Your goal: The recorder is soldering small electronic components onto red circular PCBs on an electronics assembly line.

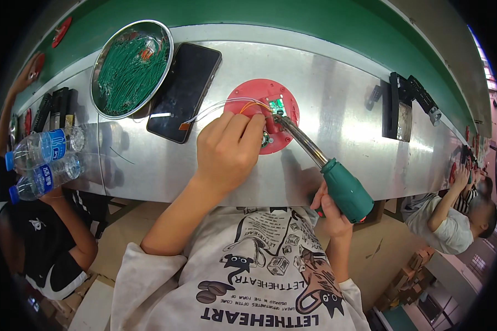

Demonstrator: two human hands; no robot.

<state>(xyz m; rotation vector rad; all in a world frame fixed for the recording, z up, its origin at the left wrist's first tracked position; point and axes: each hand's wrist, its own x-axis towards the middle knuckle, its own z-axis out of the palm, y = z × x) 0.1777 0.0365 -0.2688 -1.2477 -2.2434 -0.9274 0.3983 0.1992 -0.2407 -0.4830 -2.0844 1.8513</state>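
Observation:
A round red plastic disc (243,96) lies on the metal bench (337,110), with a small green circuit board (276,104) on it. My left hand (229,149) rests on the disc's near edge, fingers pinching thin orange and white wires (226,105) against it. My right hand (332,212) grips the green handle of a soldering iron (345,190). Its metal shaft slants up and left, and its tip touches the circuit board.
A black phone (183,91) lies left of the disc, beside a steel bowl (102,105) full of green wires. Two water bottles (44,163) lie at the left edge. A black iron stand (400,105) sits at the right. Other people work at both sides.

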